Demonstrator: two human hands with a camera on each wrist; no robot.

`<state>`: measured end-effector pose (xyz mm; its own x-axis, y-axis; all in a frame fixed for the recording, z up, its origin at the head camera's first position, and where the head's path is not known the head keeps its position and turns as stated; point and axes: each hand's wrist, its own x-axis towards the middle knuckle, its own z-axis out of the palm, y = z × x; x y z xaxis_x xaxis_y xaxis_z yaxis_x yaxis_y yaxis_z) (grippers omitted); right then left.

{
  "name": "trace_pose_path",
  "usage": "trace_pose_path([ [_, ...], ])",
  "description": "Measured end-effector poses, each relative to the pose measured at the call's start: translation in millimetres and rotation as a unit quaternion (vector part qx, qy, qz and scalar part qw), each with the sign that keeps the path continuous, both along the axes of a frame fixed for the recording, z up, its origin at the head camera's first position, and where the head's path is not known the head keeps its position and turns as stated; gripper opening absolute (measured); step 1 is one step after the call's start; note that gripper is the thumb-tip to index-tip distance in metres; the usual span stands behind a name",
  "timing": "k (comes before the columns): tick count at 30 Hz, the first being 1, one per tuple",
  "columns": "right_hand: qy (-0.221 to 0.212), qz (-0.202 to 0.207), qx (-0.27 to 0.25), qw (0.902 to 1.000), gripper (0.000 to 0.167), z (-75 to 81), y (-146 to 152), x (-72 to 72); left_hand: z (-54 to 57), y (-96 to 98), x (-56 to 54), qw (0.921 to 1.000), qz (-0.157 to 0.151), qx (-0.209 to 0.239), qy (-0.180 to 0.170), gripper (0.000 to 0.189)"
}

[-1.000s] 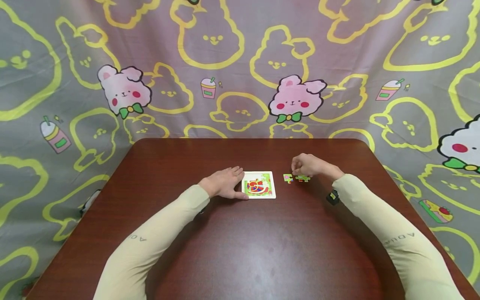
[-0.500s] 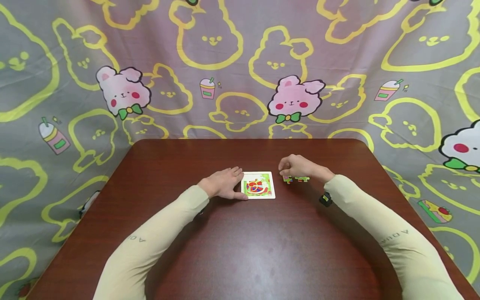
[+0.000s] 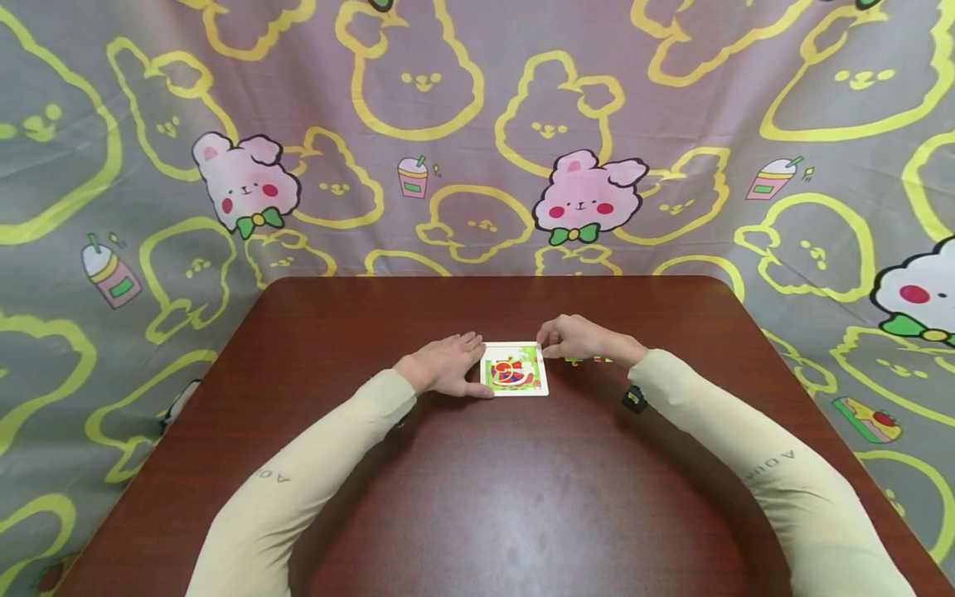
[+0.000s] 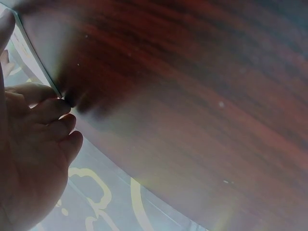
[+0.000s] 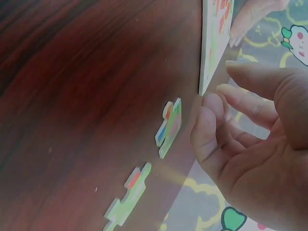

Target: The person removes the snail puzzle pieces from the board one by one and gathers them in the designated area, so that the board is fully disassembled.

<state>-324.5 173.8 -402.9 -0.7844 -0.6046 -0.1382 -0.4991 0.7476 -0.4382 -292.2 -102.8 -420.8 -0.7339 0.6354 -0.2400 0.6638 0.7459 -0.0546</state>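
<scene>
So the puzzle board (image 3: pixel 544 377) is found flat on the brown table (image 3: pixel 477 506), pretty much between the two hands. Its pale frame is touched along the left side by the left hand (image 3: pixel 446 365): the frame is met by the thumb near the lower left corner and by the other fingers up by the top one, with a wide gap left between thumb and fingers. A mostly red picture with green around it can be seen inside, with a whitish patch toward the top.

The right hand (image 3: pixel 580 336) is held at the board's upper right corner, fingers loosely bent, thumb and index tips kept slightly apart. Whether the corner is actually touched can't be told.

Two loose puzzle bits are seen lying on the table below that hand in the right wrist view: a green-and-pink piece (image 5: pixel 174 122) nearer the board, and a green piece with a red bit (image 5: pixel 130 202) farther off. Both are partly covered by the hand in the head view. Cream sleeves (image 3: pixel 306 481) are worn on both arms, and a cartoon-print curtain (image 3: pixel 462 50) is hung behind.
</scene>
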Motion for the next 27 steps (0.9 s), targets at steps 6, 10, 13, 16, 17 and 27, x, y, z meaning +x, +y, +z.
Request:
trace_pose_path([
  [6, -0.034, 0.002, -0.009, 0.9994, 0.029, -1.9, -6, 1.5, -0.8, 0.2, -0.1, 1.0000, 0.007, 0.001, -0.003, 0.104],
  [10, -0.047, 0.001, -0.001, 0.9989, 0.032, -3.5, -9, 2.5, -1.8, 0.5, 0.1, 1.0000, 0.004, 0.005, -0.005, 0.104],
  [13, -0.054, 0.003, 0.001, 0.9985, 0.032, -3.7, -10, 3.6, -1.7, 1.2, 0.1, 1.0000, 0.001, 0.003, -0.006, 0.104],
  [16, -0.055, 0.005, 0.004, 0.9984, 0.033, -3.6, -10, 3.8, -0.5, 2.3, 0.2, 0.9999, 0.005, 0.003, -0.009, 0.105],
  [17, -0.055, 0.004, 0.005, 0.9984, 0.034, -3.6, -10, 3.7, -0.2, 2.5, 0.2, 0.9999, 0.007, 0.003, -0.009, 0.105],
  [27, -0.037, 0.009, 0.032, 0.9988, 0.039, -2.9, -18, 3.8, -0.2, 0.4, 0.3, 0.9999, 0.008, 0.005, -0.008, 0.104],
])
